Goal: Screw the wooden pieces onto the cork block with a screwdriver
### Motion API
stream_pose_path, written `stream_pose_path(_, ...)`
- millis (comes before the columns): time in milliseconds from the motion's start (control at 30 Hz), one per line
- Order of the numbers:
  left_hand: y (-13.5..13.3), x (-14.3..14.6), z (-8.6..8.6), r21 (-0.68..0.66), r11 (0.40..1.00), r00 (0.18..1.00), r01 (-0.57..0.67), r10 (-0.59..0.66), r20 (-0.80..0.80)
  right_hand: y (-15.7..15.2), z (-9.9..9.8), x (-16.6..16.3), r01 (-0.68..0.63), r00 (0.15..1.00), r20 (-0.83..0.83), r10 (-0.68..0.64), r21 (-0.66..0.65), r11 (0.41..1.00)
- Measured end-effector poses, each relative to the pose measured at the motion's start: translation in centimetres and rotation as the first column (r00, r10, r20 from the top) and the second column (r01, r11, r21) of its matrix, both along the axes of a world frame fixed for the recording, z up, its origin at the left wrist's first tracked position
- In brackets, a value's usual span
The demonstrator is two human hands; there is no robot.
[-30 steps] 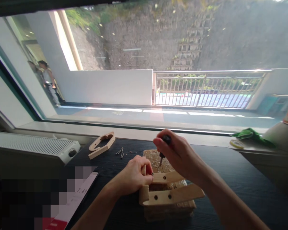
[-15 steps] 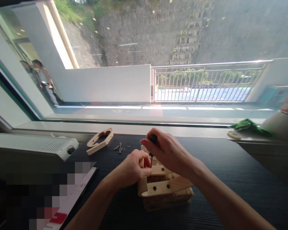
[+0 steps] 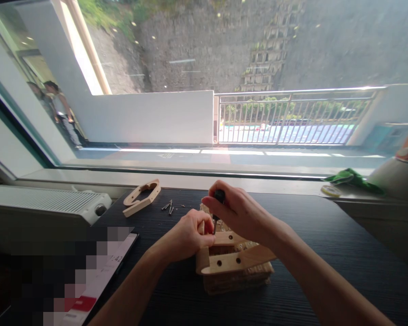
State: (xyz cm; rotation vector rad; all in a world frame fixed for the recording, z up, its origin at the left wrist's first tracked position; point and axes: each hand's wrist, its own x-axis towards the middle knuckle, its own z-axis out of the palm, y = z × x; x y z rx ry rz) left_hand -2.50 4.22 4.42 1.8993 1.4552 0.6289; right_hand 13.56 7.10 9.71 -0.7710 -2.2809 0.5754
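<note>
My right hand (image 3: 236, 203) is closed around the black handle of a screwdriver (image 3: 219, 196). Its shaft points down to a bar of a pale wooden frame (image 3: 228, 262), while the tip is hidden by my left fingers. My left hand (image 3: 193, 228) grips the frame's left corner, with thumb and fingertips pinched close to the shaft. Dark round holes show in the frame's two bars. Beneath the frame lies a plastic-wrapped block (image 3: 238, 281). Whether a screw sits between my left fingertips cannot be made out.
Several loose screws (image 3: 170, 207) and a second wooden frame (image 3: 142, 197) lie at the back left of the dark table (image 3: 313, 262). A tablet-like device (image 3: 117, 258) is at the left edge. A white radiator (image 3: 47, 203), windowsill and green cloth (image 3: 353, 180) border the table.
My right hand and the screwdriver handle have shifted very slightly to the right. My left hand keeps its hold on the frame. The view has moved a little.
</note>
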Motion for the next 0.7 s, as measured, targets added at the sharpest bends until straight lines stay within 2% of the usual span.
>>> stream_pose_path(100,0.1,-0.1,-0.2,0.006,1.0,1.0,-0.008,0.008,-0.008,0.1,0.0,0.1,-0.025,1.0,-0.003,0.025,-0.013,1.0)
stream_pose_path(267,0.1,0.0,-0.4,0.011,1.0,1.0,0.004,-0.004,-0.007,0.4,-0.1,0.1,0.02,1.0,-0.001,-0.02,-0.035,0.999)
stream_pose_path(400,0.2,0.1,0.1,-0.027,0.999,0.999,0.035,-0.036,-0.023,0.4,0.0,0.0,-0.002,1.0,0.023,0.003,-0.037,0.999)
stream_pose_path(700,0.2,0.2,1.2,-0.066,0.998,0.998,0.022,-0.026,-0.054,0.2,0.2,0.6,-0.01,0.999,0.037,0.013,-0.078,0.997)
